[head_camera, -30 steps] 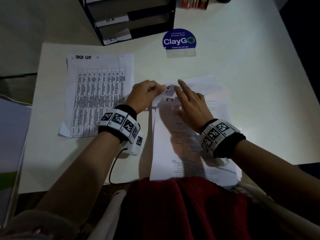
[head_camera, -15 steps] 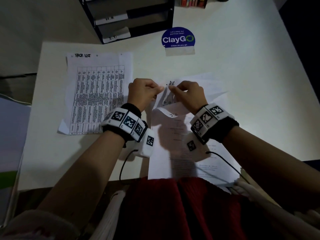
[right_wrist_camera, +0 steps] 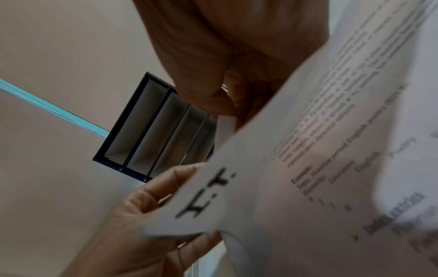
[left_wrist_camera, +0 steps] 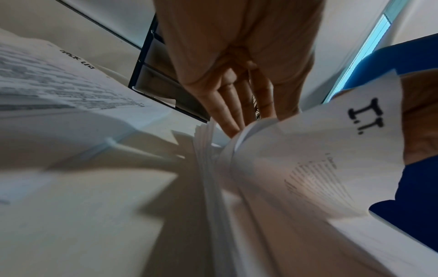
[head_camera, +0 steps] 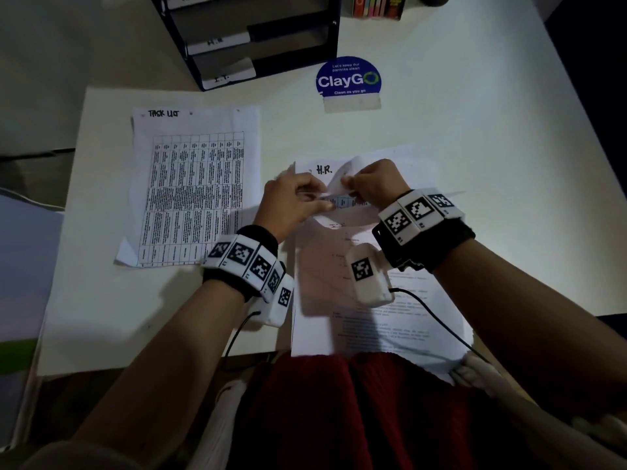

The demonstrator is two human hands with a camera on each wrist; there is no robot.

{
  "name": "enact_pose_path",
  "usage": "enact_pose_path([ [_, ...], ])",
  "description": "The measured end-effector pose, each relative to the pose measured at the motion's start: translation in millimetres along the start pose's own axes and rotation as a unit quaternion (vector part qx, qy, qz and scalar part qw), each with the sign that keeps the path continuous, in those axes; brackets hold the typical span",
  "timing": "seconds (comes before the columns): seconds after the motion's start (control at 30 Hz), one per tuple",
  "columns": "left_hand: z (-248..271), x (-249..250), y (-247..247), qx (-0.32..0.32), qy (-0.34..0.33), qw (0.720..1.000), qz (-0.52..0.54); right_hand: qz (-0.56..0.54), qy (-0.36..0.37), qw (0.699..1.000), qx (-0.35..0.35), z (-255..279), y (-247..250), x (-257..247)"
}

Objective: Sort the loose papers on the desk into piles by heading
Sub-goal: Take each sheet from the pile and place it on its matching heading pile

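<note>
Top sheet [head_camera: 342,184], headed "I.T." on the wrist views, is peeled up and curled back from the far end of the main paper stack [head_camera: 373,320], which lies on the white bench [head_camera: 475,130] at roughly 6 o'clock of the head view, its near edge overhanging the person's lap.

Right hand [head_camera: 373,184]: grip closed, thumb and fingers pinching the lifted far edge of the I.T. sheet [right_wrist_camera: 296,168]; fingers curled round the paper.

Left hand [head_camera: 291,205]: at 9 o'clock of the right hand, just beside it. In the left wrist view its fingers [left_wrist_camera: 227,105] run fairly straight down into the fanned sheet edges of the stack [left_wrist_camera: 208,168]. In the right wrist view its fingertips [right_wrist_camera: 170,180] touch the heading corner of the I.T. sheet from behind. Grip loose, not clamped; whether it pinches the corner I cannot tell.

Under the raised sheet, a page headed "H.R." [head_camera: 324,170] is exposed at the far left corner of the stack.

A separate pile [head_camera: 193,188] headed "TASK LIST", with a printed table, lies flat at 9 o'clock of the stack, well clear of it.

At 12 o'clock: black tray organiser [head_camera: 258,39], slots labelled "H.R." and "I.T." A blue "ClayGO" sign [head_camera: 348,81] stands at its right.
</note>
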State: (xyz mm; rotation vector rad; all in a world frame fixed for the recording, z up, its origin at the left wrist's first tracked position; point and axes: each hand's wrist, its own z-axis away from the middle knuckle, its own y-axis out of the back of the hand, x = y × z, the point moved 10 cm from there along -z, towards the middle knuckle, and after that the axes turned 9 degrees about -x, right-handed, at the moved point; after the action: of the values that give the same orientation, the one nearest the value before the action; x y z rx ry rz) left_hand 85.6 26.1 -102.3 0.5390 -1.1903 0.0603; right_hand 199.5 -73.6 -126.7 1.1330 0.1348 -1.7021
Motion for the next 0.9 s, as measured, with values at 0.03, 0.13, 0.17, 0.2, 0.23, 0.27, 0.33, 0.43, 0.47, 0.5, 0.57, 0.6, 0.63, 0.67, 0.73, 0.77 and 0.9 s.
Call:
enact_pose_path([
  [0.03, 0.7, 0.6, 1.1, 0.009, -0.005, 1.0, -0.003, 0.0, -0.001, 1.0, 0.008, -1.2, 0.6, 1.6],
  [0.13, 1.4, 1.8, 4.0, 0.036, -0.016, 0.999, -0.037, -0.015, -0.01, 0.999, 0.031, -3.1, 3.0, 5.7],
  [0.17, 1.4, 2.5, 3.7, 0.037, -0.018, 0.998, -0.049, -0.025, -0.008, 0.999, 0.036, -3.1, 4.0, 6.2],
  [0.2, 1.1, 2.1, 3.2, 0.035, -0.017, 0.998, -0.05, -0.041, 0.0, 0.998, 0.043, -2.8, 5.1, 6.5],
  [0.23, 1.4, 1.9, 2.5, 0.031, -0.014, 0.999, -0.04, -0.067, 0.011, 0.997, 0.049, -1.5, 6.4, 6.7],
  [0.27, 1.7, 1.0, 1.9, 0.024, -0.007, 0.999, -0.024, -0.099, 0.023, 0.993, 0.058, 0.6, 8.0, 7.2],
  [0.33, 1.0, -2.1, 2.1, 0.017, 0.011, 1.0, 0.007, -0.175, 0.041, 0.982, 0.064, 3.3, 8.9, 9.0],
  [0.43, -6.3, -6.8, 3.7, 0.01, 0.034, 0.999, 0.008, -0.207, 0.046, 0.975, 0.06, 2.2, 7.1, 11.6],
  [0.47, -10.0, -10.6, 4.8, 0.011, 0.047, 0.999, 0.002, -0.17, 0.047, 0.982, 0.071, 2.2, 9.2, 11.2],
  [0.5, -13.2, -14.0, 7.0, 0.017, 0.059, 0.998, -0.004, -0.117, 0.05, 0.989, 0.08, 3.3, 11.3, 9.5],
  [0.57, -17.4, -21.2, 11.5, 0.03, 0.081, 0.996, -0.001, -0.054, 0.069, 0.993, 0.083, 7.7, 11.9, 5.0],
  [0.6, -18.7, -23.8, 11.7, 0.027, 0.087, 0.996, 0.013, -0.04, 0.084, 0.993, 0.075, 10.6, 10.1, 1.3],
  [0.63, -19.6, -24.3, 9.3, 0.014, 0.085, 0.996, 0.033, -0.02, 0.099, 0.993, 0.066, 12.7, 8.2, -3.4],
  [0.67, -19.8, -23.6, 5.7, -0.004, 0.078, 0.996, 0.052, -0.002, 0.109, 0.992, 0.058, 14.8, 6.7, -8.5],
  [0.73, -18.5, -18.7, -0.4, -0.036, 0.063, 0.994, 0.081, -0.035, 0.119, 0.992, 0.036, 14.1, 4.5, -15.9],
  [0.77, -17.6, -16.5, -1.2, -0.044, 0.06, 0.993, 0.094, -0.089, 0.116, 0.989, 0.021, 12.6, 3.6, -16.5],
  [0.9, -17.1, -15.0, 1.5, -0.061, 0.066, 0.989, 0.12, -0.032, 0.1, 0.994, -0.009, 10.5, 5.2, -24.5],
])
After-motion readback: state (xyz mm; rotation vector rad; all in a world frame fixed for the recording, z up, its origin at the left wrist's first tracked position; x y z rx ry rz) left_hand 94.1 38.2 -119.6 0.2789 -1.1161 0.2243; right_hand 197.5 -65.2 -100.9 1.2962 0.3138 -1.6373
